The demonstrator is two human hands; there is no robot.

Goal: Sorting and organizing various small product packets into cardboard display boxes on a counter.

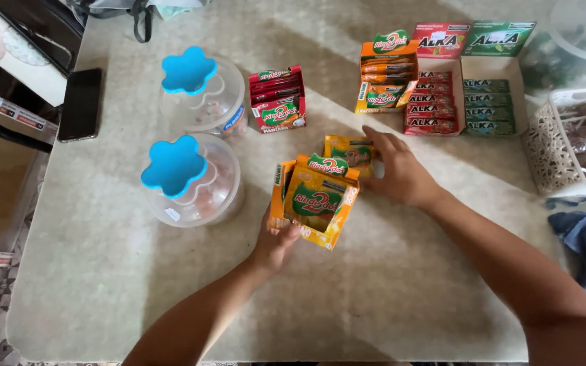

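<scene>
1. Your left hand (276, 245) is clamped on the lower corner of an orange display box (315, 201) of sachets, holding it tilted just above the worktop (388, 271), near its middle.
2. Your right hand (395, 169) lies fingers together over a yellow sachet (348, 152), pressing it where it rests just behind the held box.
3. Left of the box stand two clear round tubs with blue flower-shaped lids, one near (191, 179) and one farther back (205, 91).
4. Behind them sits a red sachet box (278, 98), then another orange box (386, 71).
5. To the right of that lie open trays of red packs (434, 102) and green packs (488, 105).
6. A white basket (544, 146) of sweets sits at the right edge, and a dark phone (80, 104) at the far left.
</scene>
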